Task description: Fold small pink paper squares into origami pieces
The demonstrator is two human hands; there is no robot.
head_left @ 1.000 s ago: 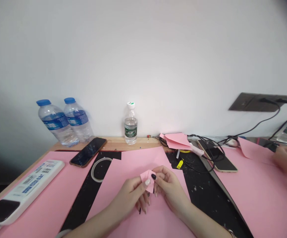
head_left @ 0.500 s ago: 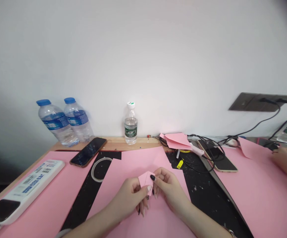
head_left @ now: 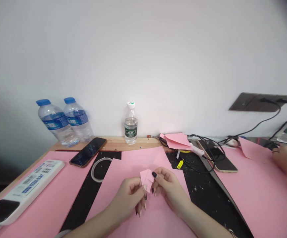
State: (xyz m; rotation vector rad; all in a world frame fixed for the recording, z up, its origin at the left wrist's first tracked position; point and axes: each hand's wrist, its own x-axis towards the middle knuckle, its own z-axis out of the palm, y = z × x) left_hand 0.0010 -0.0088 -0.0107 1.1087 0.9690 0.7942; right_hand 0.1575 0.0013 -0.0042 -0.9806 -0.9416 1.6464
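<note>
A small folded piece of pink paper (head_left: 146, 178) is held up between my two hands, creases showing on its face. My left hand (head_left: 132, 193) pinches its lower left part, thumb in front and fingers behind. On the other side, my right hand (head_left: 166, 183) grips the right edge between a dark-nailed thumb and the fingers. Both hands hover above a large pink sheet (head_left: 143, 157) on the black mat (head_left: 197, 188). Part of the folded paper is hidden by my fingers.
Water bottles (head_left: 130, 127) stand along the wall. A phone (head_left: 89, 152), a roll of tape (head_left: 93, 172) and a white power bank-like device (head_left: 31, 188) lie left. Right are folded pink paper (head_left: 178, 141), black cables (head_left: 207, 165), another phone (head_left: 222, 158) and another person's hand (head_left: 285, 160).
The folded paper has turned slightly in my fingers, and a flap on its right side now stands apart. My left hand has shifted a little left and its grip is lower.
</note>
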